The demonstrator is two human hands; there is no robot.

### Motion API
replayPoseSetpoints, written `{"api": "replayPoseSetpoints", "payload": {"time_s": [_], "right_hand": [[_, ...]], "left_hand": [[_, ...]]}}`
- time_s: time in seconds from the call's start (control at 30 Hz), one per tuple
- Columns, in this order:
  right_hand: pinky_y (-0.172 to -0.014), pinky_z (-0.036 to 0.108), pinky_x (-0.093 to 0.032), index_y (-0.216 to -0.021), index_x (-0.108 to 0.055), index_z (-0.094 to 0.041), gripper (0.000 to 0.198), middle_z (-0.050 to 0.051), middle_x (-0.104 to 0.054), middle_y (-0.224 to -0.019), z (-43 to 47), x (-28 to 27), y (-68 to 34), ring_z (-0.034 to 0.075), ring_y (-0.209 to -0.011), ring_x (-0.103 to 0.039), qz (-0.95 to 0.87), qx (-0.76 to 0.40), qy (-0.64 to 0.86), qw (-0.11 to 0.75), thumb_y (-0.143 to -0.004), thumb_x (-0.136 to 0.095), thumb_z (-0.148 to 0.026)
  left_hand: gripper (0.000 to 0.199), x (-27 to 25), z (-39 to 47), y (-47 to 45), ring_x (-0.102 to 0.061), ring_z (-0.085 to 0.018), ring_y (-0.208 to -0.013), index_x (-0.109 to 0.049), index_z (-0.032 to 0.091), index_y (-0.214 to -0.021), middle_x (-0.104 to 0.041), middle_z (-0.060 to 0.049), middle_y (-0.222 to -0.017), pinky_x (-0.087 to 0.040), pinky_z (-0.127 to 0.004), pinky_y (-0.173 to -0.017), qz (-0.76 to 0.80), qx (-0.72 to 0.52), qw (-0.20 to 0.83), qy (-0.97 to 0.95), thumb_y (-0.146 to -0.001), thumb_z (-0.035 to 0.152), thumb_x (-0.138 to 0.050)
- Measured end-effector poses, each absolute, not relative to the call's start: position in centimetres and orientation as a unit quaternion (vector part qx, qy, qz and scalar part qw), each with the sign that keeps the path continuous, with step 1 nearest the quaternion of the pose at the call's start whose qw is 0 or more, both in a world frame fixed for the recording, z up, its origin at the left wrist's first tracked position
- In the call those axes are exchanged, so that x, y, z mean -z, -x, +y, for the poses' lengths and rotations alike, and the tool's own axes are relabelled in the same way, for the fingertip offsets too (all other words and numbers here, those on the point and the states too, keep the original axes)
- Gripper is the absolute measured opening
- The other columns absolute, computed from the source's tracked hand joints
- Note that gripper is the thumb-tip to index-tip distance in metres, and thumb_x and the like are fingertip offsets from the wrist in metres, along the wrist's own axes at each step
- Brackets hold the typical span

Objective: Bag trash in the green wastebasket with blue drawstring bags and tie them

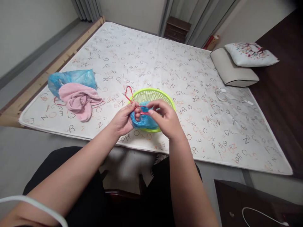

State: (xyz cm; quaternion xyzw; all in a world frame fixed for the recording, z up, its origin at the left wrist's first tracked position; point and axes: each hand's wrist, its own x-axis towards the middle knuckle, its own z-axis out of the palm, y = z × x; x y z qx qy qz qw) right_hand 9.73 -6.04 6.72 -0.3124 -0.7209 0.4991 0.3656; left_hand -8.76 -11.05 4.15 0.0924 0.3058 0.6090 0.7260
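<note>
Red string [129, 92] runs between my hands and makes a loop that stands up above my left hand [126, 118]. The fingers of that hand are closed around the string, close to the gathered blue plastic bag [148, 122]. My right hand [164, 118] pinches another stretch of the red string between thumb and fingers, to the right. Under both hands, the blue bag sits in a lime-green plastic basket [151, 90] with a mesh wall. My hands cover part of the bag and the basket; what the bag contains cannot be made out.
A pink cloth [79, 99] lies against another blue plastic bag [73, 80] on the left of the letter-printed mattress [151, 60]. Farther right are a beige pillow [233, 69], a tree-print cushion [252, 54] and a thin white cable [221, 94]. A wooden bed rail [47, 72] runs along the left.
</note>
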Motion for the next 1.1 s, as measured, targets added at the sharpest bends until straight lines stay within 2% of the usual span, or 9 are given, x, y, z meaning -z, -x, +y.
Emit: {"api": "replayPoseSetpoints", "payload": {"time_s": [0.1,0.2,0.27,0.4,0.5,0.63,0.8,0.93,1.1], "right_hand": [[-0.110,0.043,-0.048,-0.125,-0.067,-0.028,0.030,0.005,-0.066,-0.138,-6.0,-6.0,-9.2,0.022,-0.130,-0.059,-0.731,-0.473,0.308,0.384,-0.097,-0.058,-0.027],[-0.104,0.042,-0.053,-0.129,-0.065,-0.028,0.030,0.004,-0.074,-0.117,-6.0,-5.2,-8.7,0.021,-0.113,-0.068,-0.716,-0.550,0.301,0.306,-0.101,-0.054,-0.033],[-0.095,0.039,-0.056,-0.123,-0.068,-0.026,0.028,0.003,-0.075,-0.103,-5.9,-5.0,-8.7,0.019,-0.099,-0.070,-0.701,-0.572,0.320,0.280,-0.102,-0.056,-0.039],[-0.093,0.036,-0.053,-0.109,-0.075,-0.023,0.030,0.003,-0.075,-0.109,-5.4,-5.3,-9.2,0.019,-0.101,-0.069,-0.693,-0.553,0.368,0.278,-0.100,-0.059,-0.047],[-0.091,0.036,-0.052,-0.110,-0.076,-0.024,0.032,0.003,-0.076,-0.107,-5.2,-5.3,-9.2,0.019,-0.099,-0.068,-0.690,-0.551,0.389,0.265,-0.101,-0.056,-0.046],[-0.097,0.038,-0.051,-0.118,-0.075,-0.026,0.031,0.003,-0.075,-0.112,-5.1,-4.3,-8.8,0.020,-0.101,-0.068,-0.671,-0.549,0.432,0.246,-0.100,-0.058,-0.045],[-0.099,0.038,-0.054,-0.113,-0.076,-0.023,0.053,0.005,-0.076,-0.108,-5.4,-3.5,-8.0,0.022,-0.106,-0.070,-0.575,-0.656,0.399,0.283,-0.096,-0.057,-0.070],[-0.091,0.033,-0.057,-0.104,-0.077,-0.023,0.047,0.004,-0.077,-0.095,-5.8,-3.6,-7.4,0.019,-0.093,-0.071,-0.514,-0.723,0.336,0.315,-0.090,-0.070,-0.066],[-0.078,0.030,-0.057,-0.079,-0.062,-0.022,0.047,0.001,-0.069,-0.082,-3.7,-2.9,-9.2,0.014,-0.077,-0.068,-0.409,-0.659,0.385,0.501,-0.093,-0.065,-0.067]], "left_hand": [[0.021,-4.4,-11.1,8.9,-0.063,-0.009,-0.056,-0.068,0.014,-0.082,-0.059,0.003,-0.062,-0.053,-0.018,-0.057,0.303,-0.577,0.736,-0.182,-0.090,0.029,-0.082],[0.034,-4.4,-11.2,9.4,-0.067,-0.015,-0.064,-0.071,0.015,-0.079,-0.061,0.000,-0.062,-0.056,-0.025,-0.064,0.347,-0.549,0.686,-0.328,-0.082,0.045,-0.087],[0.037,-4.3,-11.3,10.0,-0.067,-0.017,-0.069,-0.076,0.015,-0.085,-0.066,-0.002,-0.067,-0.055,-0.028,-0.068,0.420,-0.532,0.594,-0.433,-0.084,0.051,-0.084],[0.035,-4.0,-11.4,11.2,-0.070,-0.020,-0.083,-0.082,0.019,-0.100,-0.077,-0.005,-0.087,-0.055,-0.033,-0.079,0.541,-0.490,0.378,-0.569,-0.097,0.051,-0.069],[0.031,-3.7,-11.3,11.4,-0.071,-0.023,-0.102,-0.082,0.022,-0.100,-0.079,-0.007,-0.104,-0.054,-0.037,-0.096,0.558,-0.456,0.245,-0.649,-0.102,0.045,-0.063],[0.030,-3.6,-11.6,10.6,-0.070,-0.022,-0.104,-0.081,0.022,-0.100,-0.078,-0.007,-0.107,-0.055,-0.038,-0.097,0.552,-0.479,0.148,-0.667,-0.104,0.041,-0.059],[0.029,-3.8,-12.1,9.4,-0.072,-0.021,-0.101,-0.081,0.021,-0.101,-0.079,-0.008,-0.108,-0.057,-0.037,-0.095,0.493,-0.506,0.193,-0.681,-0.105,0.040,-0.059],[0.027,-3.5,-12.0,8.7,-0.074,-0.022,-0.103,-0.081,0.022,-0.101,-0.080,-0.008,-0.105,-0.057,-0.038,-0.098,0.425,-0.480,0.288,-0.711,-0.104,0.040,-0.061],[0.029,-4.0,-12.0,9.4,-0.065,-0.029,-0.131,-0.081,0.021,-0.092,-0.071,-0.012,-0.140,-0.048,-0.049,-0.116,0.418,-0.463,0.386,-0.680,-0.101,0.045,-0.065]]}}
